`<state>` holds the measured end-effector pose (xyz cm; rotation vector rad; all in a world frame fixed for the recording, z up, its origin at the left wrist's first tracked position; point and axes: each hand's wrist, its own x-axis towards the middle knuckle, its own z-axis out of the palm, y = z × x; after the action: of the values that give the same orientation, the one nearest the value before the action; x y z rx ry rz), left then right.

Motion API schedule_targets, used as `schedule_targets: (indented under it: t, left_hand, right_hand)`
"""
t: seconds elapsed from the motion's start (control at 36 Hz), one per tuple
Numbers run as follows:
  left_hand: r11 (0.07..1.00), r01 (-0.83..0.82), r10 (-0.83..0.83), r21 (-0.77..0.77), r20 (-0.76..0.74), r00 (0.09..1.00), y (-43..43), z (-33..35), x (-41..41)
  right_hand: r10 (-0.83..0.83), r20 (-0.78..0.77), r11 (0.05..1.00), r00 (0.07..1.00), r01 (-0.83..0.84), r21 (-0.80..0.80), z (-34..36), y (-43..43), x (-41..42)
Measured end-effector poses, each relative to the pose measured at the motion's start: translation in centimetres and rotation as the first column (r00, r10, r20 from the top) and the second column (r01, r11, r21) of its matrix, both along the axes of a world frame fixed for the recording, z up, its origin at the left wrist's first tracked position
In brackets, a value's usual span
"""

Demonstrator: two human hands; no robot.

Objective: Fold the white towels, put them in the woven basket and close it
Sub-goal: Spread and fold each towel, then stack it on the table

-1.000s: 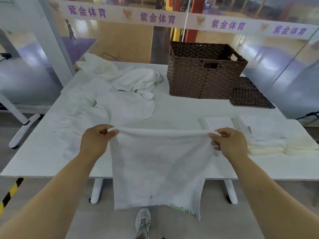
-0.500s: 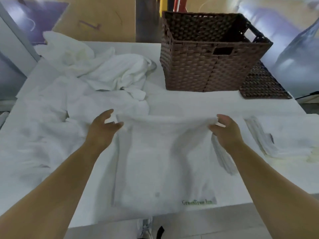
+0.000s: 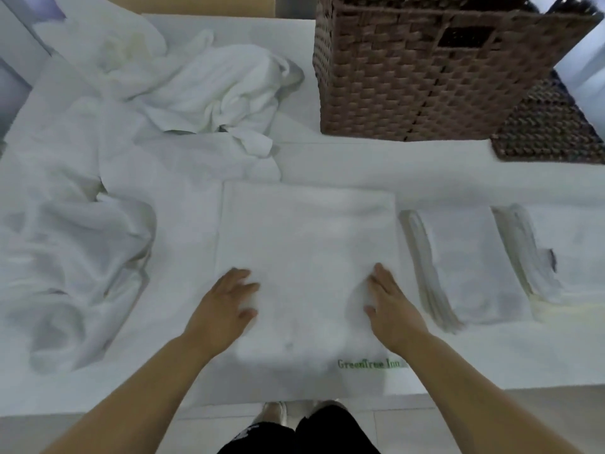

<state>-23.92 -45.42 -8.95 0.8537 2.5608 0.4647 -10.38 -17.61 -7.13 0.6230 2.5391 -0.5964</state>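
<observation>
A white towel (image 3: 307,244) with green lettering lies spread flat on the white table (image 3: 425,162) in front of me. My left hand (image 3: 226,303) rests flat on its left part, fingers straight. My right hand (image 3: 389,303) presses flat on its right part. The brown woven basket (image 3: 435,77) stands open at the back right, and its flat woven lid (image 3: 550,129) lies on the table just right of it. Two folded white towels (image 3: 465,263) lie to the right of my hands.
A heap of crumpled white towels (image 3: 137,126) covers the left half and back left of the table. The table's front edge runs just below my wrists, with my shoes and the floor beneath.
The towel I held up by its top corners has been laid flat on the table. Both hands let go of the corners and now press on its lower half.
</observation>
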Motion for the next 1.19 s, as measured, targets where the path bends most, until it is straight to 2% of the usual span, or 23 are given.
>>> schedule_targets:
  t: [0.11, 0.19, 0.25, 0.31, 0.36, 0.42, 0.5, 0.58, 0.72, 0.81, 0.92, 1.03, 1.11, 1.14, 1.19]
  left_hand:
    - [1.0, -0.003, 0.004, -0.012, 0.033, 0.999, 1.2, -0.3, 0.9]
    - [0.999, -0.034, 0.034, 0.017, -0.002, 0.999, 1.5, 0.0, 2.6]
    - [0.997, -0.038, 0.042, 0.072, -0.052, 0.998, 1.7, 0.4, 4.3]
    - [0.995, -0.041, 0.047, 0.089, -0.07, 0.996, 1.8, 0.8, 6.2]
    - [0.995, -0.073, 0.074, 0.069, -0.012, 0.997, 1.5, 0.8, 7.9]
    - [0.994, -0.093, 0.092, 0.061, 0.017, 0.996, 0.9, 0.5, 9.1]
    - [0.998, -0.051, 0.052, 0.046, -0.028, 0.998, 0.3, -0.1, 10.1]
    - [1.0, 0.025, -0.024, 0.004, -0.115, 0.993, 0.2, -0.6, 10.5]
    - [0.989, 0.15, -0.139, 0.001, -0.375, 0.917, 0.5, -1.5, 10.6]
    - [0.985, 0.171, -0.17, -0.035, -0.42, 0.891, 0.5, -1.8, 10.5]
    - [0.982, 0.169, -0.189, -0.085, -0.412, 0.891, 0.8, -1.5, 9.9]
    - [0.973, 0.213, -0.233, -0.094, -0.369, 0.9, 0.7, -0.5, 9.2]
    - [0.977, 0.186, -0.205, -0.1, -0.235, 0.95, 0.5, 1.0, 8.8]
    - [0.98, 0.167, -0.184, -0.112, -0.165, 0.969, 0.7, 1.8, 8.5]
    - [0.979, 0.117, -0.138, -0.166, -0.118, 0.983, 1.2, 3.2, 7.5]
  right_hand:
    - [0.085, -0.001, 0.996, 0.996, -0.085, 0.038, -0.6, 1.5, -0.8]
    - [0.088, -0.069, 0.995, 0.994, -0.084, 0.057, -0.3, 2.4, -1.0]
    - [0.083, -0.159, 0.993, 0.984, -0.069, 0.095, 0.2, 2.5, -0.3]
    - [0.109, -0.311, 0.989, 0.944, -0.071, 0.13, 0.3, 2.2, 1.1]
    - [0.153, -0.446, 0.987, 0.882, -0.113, 0.115, 0.4, 1.4, 2.8]
    - [0.223, -0.502, 0.975, 0.836, -0.197, 0.105, 0.3, 0.4, 4.4]
    - [0.293, -0.443, 0.953, 0.847, -0.297, 0.063, -0.6, -0.6, 6.3]
    - [0.361, -0.338, 0.932, 0.869, -0.349, 0.1, -2.0, -0.8, 7.8]
    - [0.419, -0.376, 0.906, 0.827, -0.351, 0.236, -3.1, -0.5, 7.8]
    - [0.49, -0.379, 0.864, 0.785, -0.377, 0.335, -3.1, -0.8, 7.3]
    - [0.517, -0.379, 0.847, 0.767, -0.394, 0.357, -2.8, -0.7, 6.7]
    - [0.546, -0.286, 0.83, 0.787, -0.462, 0.312, -2.5, -0.3, 6.4]
    - [0.603, -0.152, 0.788, 0.783, -0.555, 0.265, -1.2, 0.1, 5.9]
    - [0.608, -0.111, 0.784, 0.786, -0.572, 0.241, -0.4, 0.3, 5.5]
    - [0.577, -0.02, 0.805, 0.817, -0.564, 0.184, 1.5, 0.6, 4.0]
